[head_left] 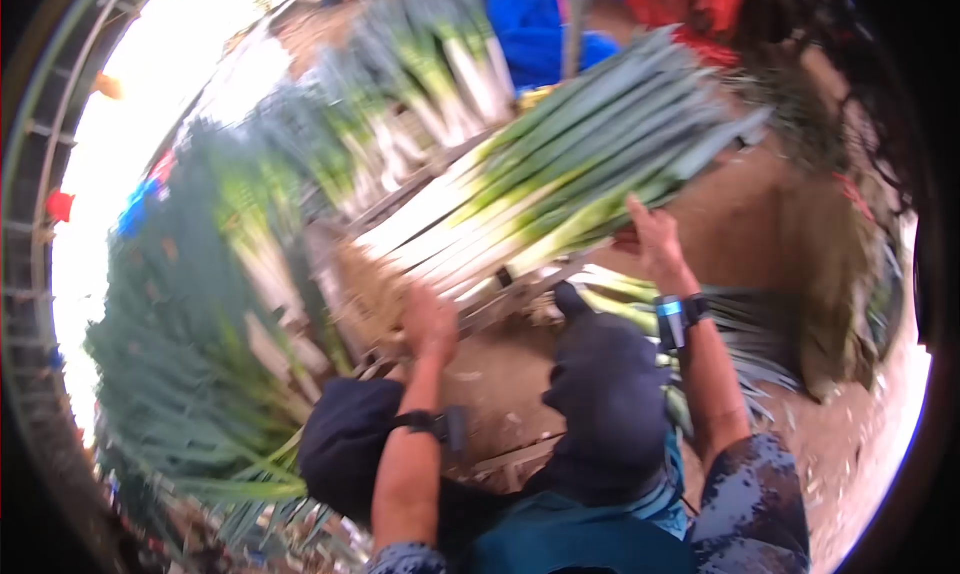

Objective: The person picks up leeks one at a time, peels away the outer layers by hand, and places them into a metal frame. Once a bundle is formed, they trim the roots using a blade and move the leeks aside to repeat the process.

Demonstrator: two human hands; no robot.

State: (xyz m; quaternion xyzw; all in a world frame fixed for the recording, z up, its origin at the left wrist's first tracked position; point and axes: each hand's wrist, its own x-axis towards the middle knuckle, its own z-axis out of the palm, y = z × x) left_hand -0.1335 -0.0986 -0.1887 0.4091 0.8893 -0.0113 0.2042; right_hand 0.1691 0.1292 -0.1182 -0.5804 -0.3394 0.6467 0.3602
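A layer of leeks [560, 174] lies side by side on a low wooden rack [520, 299] in front of me. Their white, rooty ends point lower left and the green leaves upper right. My left hand [430, 319] is closed at the root end of the nearest leek, its fingers partly blurred against the roots [370, 294]. Farther right, my right hand [655, 242] grips the near edge of the layer where the leaves begin, thumb on top and the other fingers partly hidden underneath.
More leeks [270, 264] stand in rows along the left and behind the rack. Several loose leeks [735, 329] lie on the ground to the right, near a brownish-green cloth or sack [840, 304]. Blue cloth [530, 34] and red material [690, 4] are at the back.
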